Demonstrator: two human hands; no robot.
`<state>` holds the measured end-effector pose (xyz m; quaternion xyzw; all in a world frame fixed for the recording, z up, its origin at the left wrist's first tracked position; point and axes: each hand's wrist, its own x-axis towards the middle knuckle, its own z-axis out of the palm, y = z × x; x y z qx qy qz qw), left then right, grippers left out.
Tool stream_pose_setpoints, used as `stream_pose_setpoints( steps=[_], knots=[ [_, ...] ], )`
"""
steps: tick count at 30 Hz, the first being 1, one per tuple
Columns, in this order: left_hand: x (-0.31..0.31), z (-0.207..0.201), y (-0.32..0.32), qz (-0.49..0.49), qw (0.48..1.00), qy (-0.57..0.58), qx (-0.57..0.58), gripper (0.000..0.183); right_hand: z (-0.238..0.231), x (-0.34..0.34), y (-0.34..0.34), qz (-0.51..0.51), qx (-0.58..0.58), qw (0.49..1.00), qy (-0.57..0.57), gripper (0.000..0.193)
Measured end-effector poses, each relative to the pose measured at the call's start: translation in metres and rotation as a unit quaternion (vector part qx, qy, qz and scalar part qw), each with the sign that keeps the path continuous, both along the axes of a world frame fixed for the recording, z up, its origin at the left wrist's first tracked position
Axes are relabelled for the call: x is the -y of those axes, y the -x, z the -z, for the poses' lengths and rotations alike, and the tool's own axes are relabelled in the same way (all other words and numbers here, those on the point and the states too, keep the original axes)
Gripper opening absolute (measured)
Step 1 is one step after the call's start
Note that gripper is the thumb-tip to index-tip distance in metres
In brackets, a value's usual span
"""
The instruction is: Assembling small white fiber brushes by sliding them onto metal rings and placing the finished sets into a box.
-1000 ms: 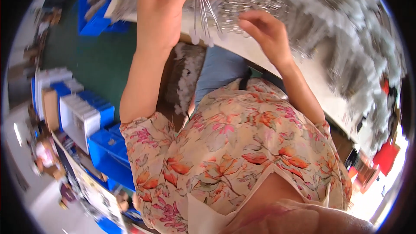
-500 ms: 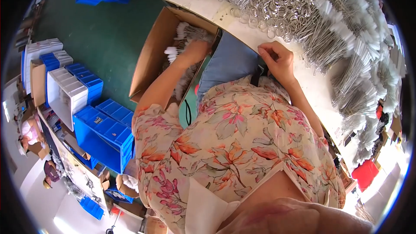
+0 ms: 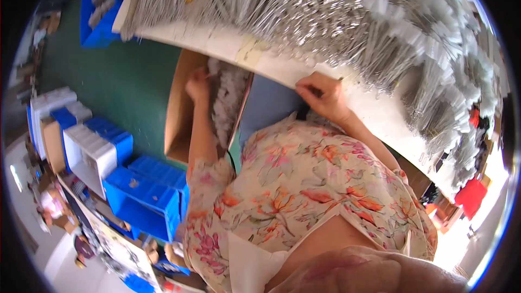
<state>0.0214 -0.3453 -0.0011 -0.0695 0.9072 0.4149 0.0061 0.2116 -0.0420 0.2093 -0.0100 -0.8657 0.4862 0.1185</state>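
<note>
My left hand [image 3: 198, 84] is over the open cardboard box [image 3: 178, 108] beside my lap, near its far-left wall. Its fingers are curled closed and slightly blurred; what they hold, if anything, cannot be made out. White-bristled wire brushes [image 3: 229, 95] lie heaped inside the box. At the table's near edge, my right hand [image 3: 324, 95] rests with thumb and fingers pinched together, and anything between them is too small to name. Beyond it, a dense pile of brushes with looped wire handles [image 3: 325, 13] covers the white table [image 3: 266, 57].
A blue crate [image 3: 103, 8] with grey-white items stands beyond the table's left end. Blue crates [image 3: 144, 190] and a white crate [image 3: 87, 152] are stacked to the left on the green floor [image 3: 127, 92]. Two people [image 3: 54, 206] are farther off at the left.
My left hand has come up off the brushes in the box and moved left toward the box wall. The right hand stays pinched by the table edge. The whole view has shifted.
</note>
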Motion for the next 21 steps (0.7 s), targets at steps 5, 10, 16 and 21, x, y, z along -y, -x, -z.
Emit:
stream_pose_setpoints(
  steps=[5,10,16,21],
  knots=[
    [-0.008,-0.207,0.025,-0.005,0.907,-0.138,-0.398,0.014,-0.017,-0.005,0.007,-0.073,-0.053,0.995,0.049,0.005],
    [-0.141,-0.356,0.083,0.273,0.85,-0.127,-0.433,0.02,-0.06,-0.027,0.0,-0.055,-0.116,0.991,0.039,0.006],
    [-0.233,-0.387,0.236,0.337,0.835,0.183,-0.395,0.023,-0.117,-0.099,0.006,0.089,-0.232,0.961,-0.125,0.009],
    [-0.276,-0.386,0.254,0.28,0.807,0.381,-0.354,0.021,-0.164,-0.218,0.025,0.21,-0.22,0.893,-0.331,0.009]
  ],
)
